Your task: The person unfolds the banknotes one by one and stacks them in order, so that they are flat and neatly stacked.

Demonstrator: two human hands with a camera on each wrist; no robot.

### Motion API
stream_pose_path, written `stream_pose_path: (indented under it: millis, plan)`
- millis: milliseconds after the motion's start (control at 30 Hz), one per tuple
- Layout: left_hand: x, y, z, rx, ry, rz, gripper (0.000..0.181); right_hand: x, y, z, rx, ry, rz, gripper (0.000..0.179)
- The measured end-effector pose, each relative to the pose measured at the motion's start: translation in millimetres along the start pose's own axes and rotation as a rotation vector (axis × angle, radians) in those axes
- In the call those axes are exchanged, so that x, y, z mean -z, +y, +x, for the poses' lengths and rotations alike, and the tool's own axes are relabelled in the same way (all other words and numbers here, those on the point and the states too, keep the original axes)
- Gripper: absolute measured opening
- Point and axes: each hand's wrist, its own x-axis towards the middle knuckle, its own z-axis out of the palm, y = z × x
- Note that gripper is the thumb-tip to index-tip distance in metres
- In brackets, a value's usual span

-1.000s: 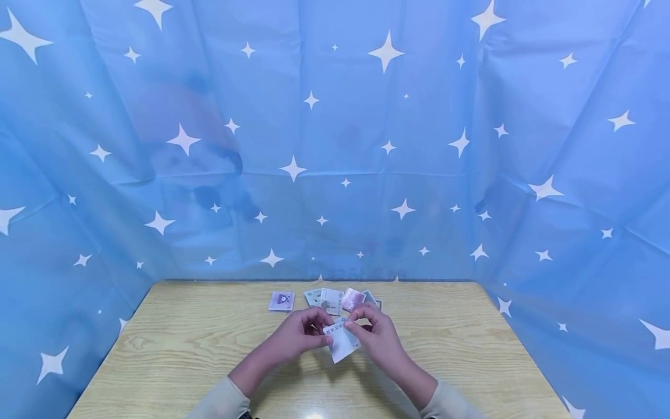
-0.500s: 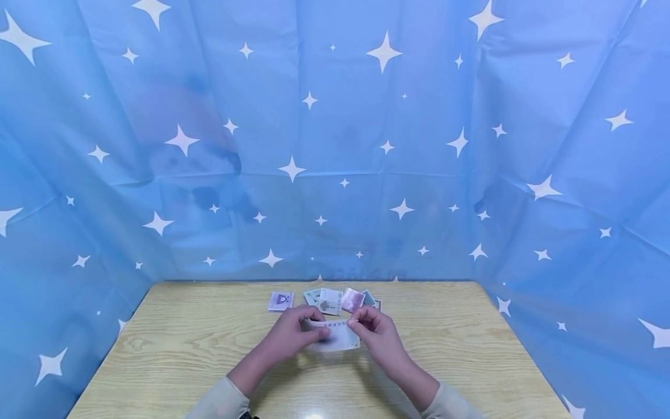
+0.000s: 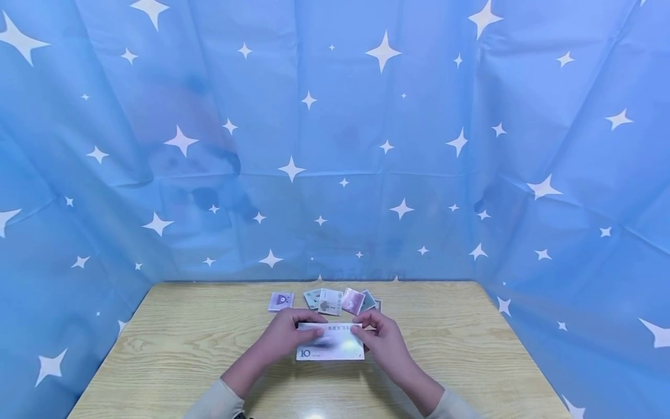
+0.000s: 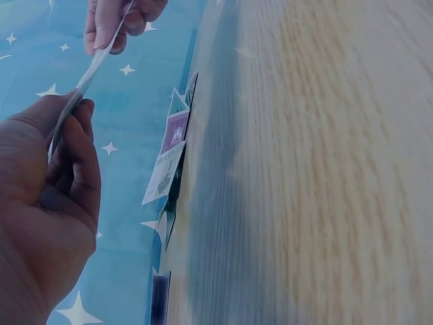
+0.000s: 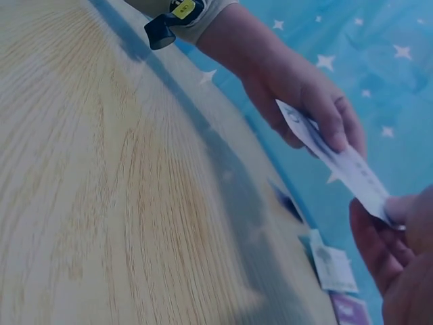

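Note:
Between both hands a pale banknote [image 3: 340, 350] is spread out lengthwise, with a 10 printed at its lower left corner. My left hand [image 3: 282, 338] pinches it near its left part, thumb on the face turned to me and fingers behind. At the right end my right hand [image 3: 386, 344] pinches the note's upper corner between thumb and fingers. From the left wrist view the note [image 4: 89, 73] shows nearly edge-on, raised over the table. The right wrist view has the note [image 5: 338, 161] slanting from the left hand [image 5: 298, 88] down to the right hand [image 5: 399, 250].
Folded notes lie in a row at the far side of the wooden table [image 3: 183, 349]: a purple one [image 3: 281, 301] apart at left, then a green one [image 3: 313, 297], a greyish one [image 3: 331, 302], a pink one [image 3: 353, 300] and others. A blue starred curtain [image 3: 335, 192] hangs behind.
The note has turned from slanting down to lying level and is spread wider between the hands. Its 10 has come into view. The left hand has shifted slightly left; the folded notes have not moved.

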Motion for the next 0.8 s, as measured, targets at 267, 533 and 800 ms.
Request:
stream_pose_path:
  millis: [267,533,800]
  plan:
    - [4.0,-3.3,-5.1,0.029,-0.003,-0.002,0.023,7,3,0.0,0.031,-0.034,-0.062,0.019]
    - [2.6,-10.4,-7.2,0.006,-0.042,0.094,0.026,12,19,5.9,0.082,-0.059,-0.222,0.019]
    - [-2.6,-15.6,-0.5,0.024,-0.135,0.235,0.03,13,39,11.5,0.154,-0.091,-0.401,0.016]
